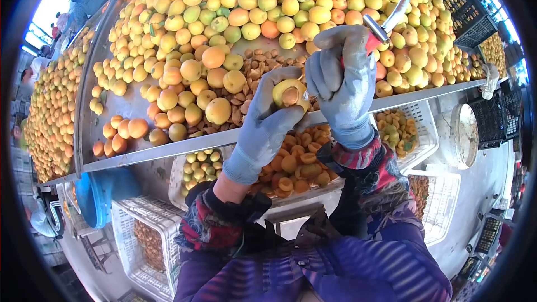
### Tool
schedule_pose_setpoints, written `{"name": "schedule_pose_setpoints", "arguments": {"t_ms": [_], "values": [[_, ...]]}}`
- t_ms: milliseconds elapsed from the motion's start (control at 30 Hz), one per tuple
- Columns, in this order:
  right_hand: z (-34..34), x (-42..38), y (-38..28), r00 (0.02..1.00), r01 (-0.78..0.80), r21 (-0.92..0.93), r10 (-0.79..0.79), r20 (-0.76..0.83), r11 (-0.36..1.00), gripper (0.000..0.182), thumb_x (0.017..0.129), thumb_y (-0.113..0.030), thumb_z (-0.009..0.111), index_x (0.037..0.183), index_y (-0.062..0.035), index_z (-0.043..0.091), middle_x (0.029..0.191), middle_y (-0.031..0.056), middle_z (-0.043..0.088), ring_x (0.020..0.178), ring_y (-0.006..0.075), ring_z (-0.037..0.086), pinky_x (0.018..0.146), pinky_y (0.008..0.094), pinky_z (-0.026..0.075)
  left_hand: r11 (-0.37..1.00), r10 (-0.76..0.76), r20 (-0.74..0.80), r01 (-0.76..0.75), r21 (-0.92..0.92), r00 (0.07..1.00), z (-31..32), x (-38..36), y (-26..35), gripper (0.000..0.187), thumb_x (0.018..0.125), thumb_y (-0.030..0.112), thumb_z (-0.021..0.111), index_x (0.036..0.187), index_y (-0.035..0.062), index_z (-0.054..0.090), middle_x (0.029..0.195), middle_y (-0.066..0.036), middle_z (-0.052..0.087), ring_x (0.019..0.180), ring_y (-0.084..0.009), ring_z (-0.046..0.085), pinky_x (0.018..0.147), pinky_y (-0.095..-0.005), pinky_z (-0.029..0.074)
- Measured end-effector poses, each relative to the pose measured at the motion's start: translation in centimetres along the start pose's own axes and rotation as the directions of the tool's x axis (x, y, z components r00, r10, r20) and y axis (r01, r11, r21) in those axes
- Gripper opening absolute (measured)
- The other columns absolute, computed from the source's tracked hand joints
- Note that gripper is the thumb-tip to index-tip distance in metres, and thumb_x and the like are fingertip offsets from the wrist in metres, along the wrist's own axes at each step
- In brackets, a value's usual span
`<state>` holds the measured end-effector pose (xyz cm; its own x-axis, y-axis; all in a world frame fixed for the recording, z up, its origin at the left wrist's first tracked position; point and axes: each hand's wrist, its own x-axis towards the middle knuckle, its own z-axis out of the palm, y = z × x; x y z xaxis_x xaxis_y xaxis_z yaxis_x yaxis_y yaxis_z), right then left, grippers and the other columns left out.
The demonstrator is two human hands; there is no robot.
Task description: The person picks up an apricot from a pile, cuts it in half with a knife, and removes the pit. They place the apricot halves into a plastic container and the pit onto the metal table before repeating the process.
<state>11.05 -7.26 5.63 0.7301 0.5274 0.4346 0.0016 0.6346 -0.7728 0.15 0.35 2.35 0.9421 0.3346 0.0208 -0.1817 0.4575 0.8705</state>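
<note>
My left hand [265,116], in a grey-blue glove, is closed around a cut apricot [291,96]. The brown pit shows in the apricot's open face, turned up toward me. Close by on the right, my gloved right hand [345,84] grips a curved knife [399,12] by its red handle, the blade pointing up and away. Both hands are above the table's front edge. Behind them lies a heap of loose apricot pits [260,66] among whole apricots [218,111]. Below the hands, a crate of halved apricots [293,162] is partly hidden by my arms.
A metal table [162,150] carries a large pile of yellow-orange apricots. Beneath its edge stand a white crate [126,212] with pits, a blue bucket [92,198] and a white bucket [465,137]. Black crates [463,8] are at the right; people stand at far left.
</note>
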Motion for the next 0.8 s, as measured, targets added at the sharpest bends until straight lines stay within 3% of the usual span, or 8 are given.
{"name": "schedule_pose_setpoints", "arguments": {"t_ms": [100, 167, 333, 433, 533, 600, 700, 800], "values": [[-0.3, 0.2, 0.5, 0.998, 0.027, 0.159, -0.018, -0.058, 0.987, 0.040, 0.098, -0.034, 0.047, 0.088, 0.0031, 0.055, 0.043, -0.0028, 0.035, 0.033, 0.0058, 0.028, 0.036, 0.0227, 0.025, 0.999, 0.032, -0.006, -0.032, 0.033, 0.999, 0.5, 0.0, -0.5, 0.051, 0.081, 0.001, 0.054, 0.128, 0.0057, 0.038, 0.101, -0.005, 0.051, 0.073, -0.0085, 0.051, 0.061, -0.0204, 0.044], [-0.2, 0.1, 0.8, 0.996, 0.022, 0.022, -0.020, -0.089, 1.000, 0.044, 0.100, -0.041, 0.037, 0.089, -0.0020, 0.054, 0.044, -0.0055, 0.025, 0.035, 0.0059, 0.021, 0.036, 0.0224, 0.024, 0.997, 0.050, -0.015, -0.049, 0.055, 0.999, 0.8, 0.1, -1.1, 0.051, 0.081, 0.002, 0.054, 0.128, 0.0058, 0.037, 0.101, -0.004, 0.050, 0.072, -0.0076, 0.050, 0.060, -0.0197, 0.042], [-0.3, -0.2, 1.2, 0.990, 0.018, 0.014, -0.016, -0.139, 1.000, 0.043, 0.100, -0.040, 0.038, 0.088, -0.0024, 0.054, 0.044, -0.0055, 0.024, 0.035, 0.0058, 0.020, 0.034, 0.0227, 0.023, 0.997, 0.059, -0.043, -0.056, 0.057, 0.997, 1.3, 0.4, -2.1, 0.052, 0.081, 0.002, 0.052, 0.131, 0.0007, 0.036, 0.093, -0.004, 0.052, 0.068, -0.0102, 0.049, 0.060, -0.0227, 0.040], [-1.0, 0.0, 1.2, 0.974, -0.115, 0.200, 0.149, -0.168, 0.973, 0.044, 0.096, -0.047, 0.045, 0.086, -0.0041, 0.052, 0.048, -0.0066, 0.023, 0.038, 0.0053, 0.021, 0.035, 0.0222, 0.022, 1.000, 0.019, -0.061, -0.019, 0.003, 0.998, 1.6, 0.3, -2.4, 0.061, 0.080, -0.001, 0.053, 0.136, 0.0047, 0.032, 0.108, -0.002, 0.049, 0.078, -0.0061, 0.049, 0.065, -0.0185, 0.042], [-1.8, -0.2, 1.7, 0.920, -0.228, 0.292, 0.304, -0.247, 0.929, 0.046, 0.092, -0.051, 0.050, 0.087, -0.0053, 0.052, 0.051, -0.0070, 0.026, 0.040, 0.0051, 0.023, 0.036, 0.0219, 0.021, 0.990, 0.095, -0.081, -0.085, 0.116, 0.992, 1.3, 0.7, -3.0, 0.064, 0.080, -0.003, 0.052, 0.139, 0.0040, 0.030, 0.117, -0.004, 0.045, 0.087, -0.0068, 0.048, 0.071, -0.0186, 0.043], [-2.3, 0.0, 1.9, 0.911, -0.239, 0.329, 0.329, -0.251, 0.913, 0.046, 0.091, -0.052, 0.052, 0.087, -0.0056, 0.052, 0.052, -0.0072, 0.027, 0.040, 0.0051, 0.024, 0.037, 0.0220, 0.021, 0.919, 0.174, -0.053, -0.143, 0.367, 0.983, 1.0, 0.9, -3.2, 0.064, 0.078, -0.004, 0.051, 0.139, 0.0027, 0.032, 0.124, -0.005, 0.041, 0.095, -0.0087, 0.046, 0.078, -0.0201, 0.042], [-2.4, 0.6, 2.0, 0.867, -0.266, 0.385, 0.394, -0.306, 0.884, 0.048, 0.090, -0.054, 0.052, 0.085, -0.0060, 0.051, 0.052, -0.0070, 0.025, 0.040, 0.0055, 0.023, 0.037, 0.0228, 0.021, 0.826, 0.348, -0.005, -0.304, 0.475, 0.938, 1.1, 1.5, -3.5, 0.057, 0.078, -0.004, 0.053, 0.133, 0.0028, 0.040, 0.109, -0.003, 0.050, 0.089, -0.0080, 0.048, 0.078, -0.0215, 0.042], [-2.8, 0.6, 2.5, 0.832, -0.296, 0.406, 0.442, -0.335, 0.865, 0.049, 0.088, -0.056, 0.054, 0.082, -0.0070, 0.050, 0.053, -0.0068, 0.025, 0.042, 0.0062, 0.024, 0.038, 0.0240, 0.021, 0.848, 0.303, -0.019, -0.260, 0.461, 0.953, 1.4, 1.4, -3.0, 0.055, 0.077, -0.005, 0.053, 0.131, 0.0021, 0.042, 0.112, -0.004, 0.049, 0.097, -0.0094, 0.047, 0.085, -0.0224, 0.040]]}}
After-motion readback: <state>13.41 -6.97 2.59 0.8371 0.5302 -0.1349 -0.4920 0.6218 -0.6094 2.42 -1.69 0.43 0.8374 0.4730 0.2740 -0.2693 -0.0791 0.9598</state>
